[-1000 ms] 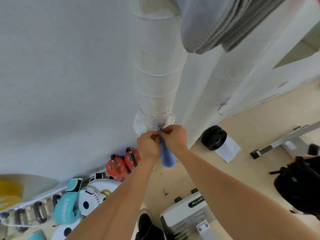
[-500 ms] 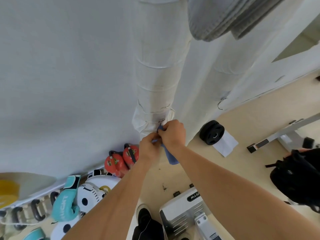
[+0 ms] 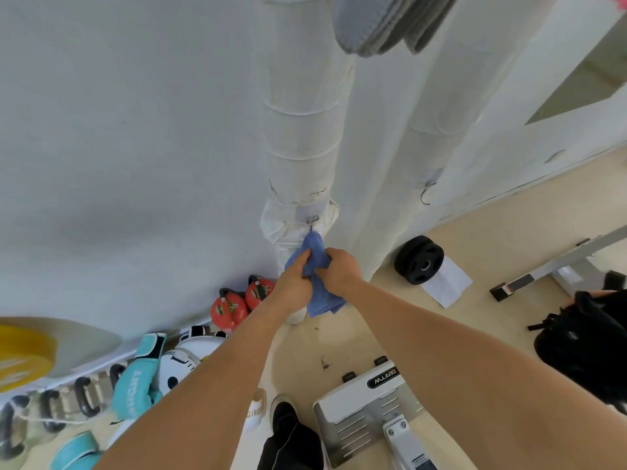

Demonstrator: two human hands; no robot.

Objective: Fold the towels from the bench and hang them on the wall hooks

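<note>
A small blue towel (image 3: 322, 300) hangs against the white wrapped pipe (image 3: 305, 130), its top corner just under a metal hook (image 3: 312, 220). My left hand (image 3: 295, 276) grips the towel's left side near the top. My right hand (image 3: 339, 269) grips the bunched cloth beside it. The towel's lower end hangs free below both hands. A grey towel (image 3: 383, 25) hangs higher up at the top of the view. A second bare hook (image 3: 428, 189) sits on the pipe to the right.
Two red kettlebells (image 3: 241, 303) stand at the wall's foot, with teal boxing gloves (image 3: 135, 385) and other gear to the left. A black weight plate (image 3: 419, 259) leans by the right pipe. A white bench base (image 3: 369, 415) and a black bag (image 3: 587, 344) lie on the floor.
Both hands stayed together at the hook with the towel. More of the blue towel now shows above and below the hands, and the hook above it has come into sight.
</note>
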